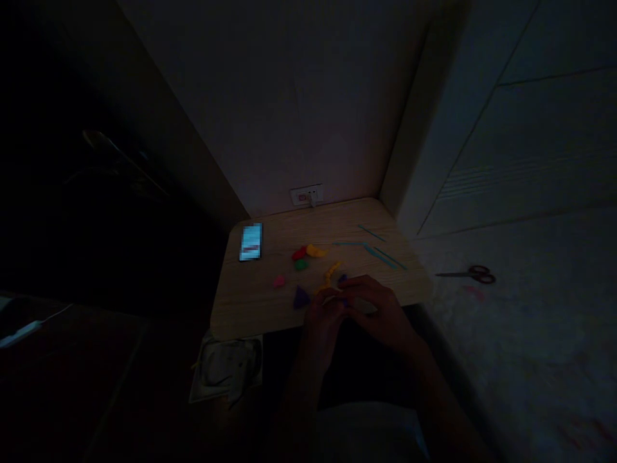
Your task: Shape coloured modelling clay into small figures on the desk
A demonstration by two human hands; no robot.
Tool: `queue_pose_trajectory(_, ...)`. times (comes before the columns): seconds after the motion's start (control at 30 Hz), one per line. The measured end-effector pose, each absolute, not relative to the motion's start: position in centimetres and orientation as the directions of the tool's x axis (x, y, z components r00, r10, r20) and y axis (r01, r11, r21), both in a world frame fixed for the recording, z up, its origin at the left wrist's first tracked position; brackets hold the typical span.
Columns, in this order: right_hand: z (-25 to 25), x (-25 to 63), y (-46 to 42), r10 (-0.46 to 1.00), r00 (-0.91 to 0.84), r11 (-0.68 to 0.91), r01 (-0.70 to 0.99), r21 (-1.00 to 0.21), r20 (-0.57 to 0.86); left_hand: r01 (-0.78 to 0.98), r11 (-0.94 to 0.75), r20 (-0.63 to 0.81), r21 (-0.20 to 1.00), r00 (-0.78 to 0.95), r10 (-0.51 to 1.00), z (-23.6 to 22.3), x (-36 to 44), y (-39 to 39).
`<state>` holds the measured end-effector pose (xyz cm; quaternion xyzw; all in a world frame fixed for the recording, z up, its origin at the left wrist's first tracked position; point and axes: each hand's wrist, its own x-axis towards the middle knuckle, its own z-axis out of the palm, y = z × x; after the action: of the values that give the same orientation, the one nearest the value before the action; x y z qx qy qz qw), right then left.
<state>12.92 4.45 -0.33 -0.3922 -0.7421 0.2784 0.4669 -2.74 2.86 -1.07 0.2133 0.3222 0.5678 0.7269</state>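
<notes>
Over the front edge of the small wooden table [263,302], my two hands meet. A small purple lump of modelling clay [345,302] shows between the fingers. My left hand [326,310] is closed around its left side, and the fingertips of my right hand [380,305] pinch it from the right. Another purple bit [342,279] lies just beyond the fingers. Left of my hands rests a purple triangular piece [301,297]. A beaded yellow strip [331,271] runs close to my left hand. Dim light hides the finer details.
Red [299,253], yellow [316,251], green [301,264] and pink [279,281] lumps lie mid-table. A lit phone [250,242] sits at the left, and thin blue-green sticks [380,256] at the right. Scissors [477,274] lie on the pale surface beyond. A socket [307,195] is behind.
</notes>
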Motion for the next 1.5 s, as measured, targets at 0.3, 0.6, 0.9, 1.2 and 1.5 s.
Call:
queue_pose_trajectory(0.3, -2.1, 14.2, 5.4, 0.881, -0.159, 0.473, 0.287, -0.833, 0.445, -0.517, 0.344, -0.307, 0.784, 0.159, 0.938, -3.0, -2.5, 2.8)
queue_pose_trajectory(0.6, -5.2, 13.6, 8.3, 0.922, 0.029, 0.321, 0.498, -0.806, 0.385, -0.056, 0.05, -0.047, 0.997, 0.062, 0.997, -3.8, -2.4, 2.4)
queue_pose_trajectory(0.9, -5.5, 13.8, 8.7, 0.894, 0.053, 0.336, 0.579, -0.743, 0.445, 0.703, -0.348, 0.295, 0.62, 0.202, 0.934, -0.3, -2.0, 8.0)
queue_pose_trajectory(1.2, -5.0, 13.9, 6.9, 0.908, 0.102, 0.308, 0.492, -0.814, 0.406, 0.727, -0.385, 0.196, 0.568, 0.335, 0.922, -1.3, -0.6, 9.9)
queue_pose_trajectory(1.5, -3.8, 13.5, 6.5, 0.921, 0.258, 0.219, 0.272, -0.937, 0.29, -0.04, -0.086, 0.084, 0.995, -0.059, 0.995, -2.5, -1.7, 9.5)
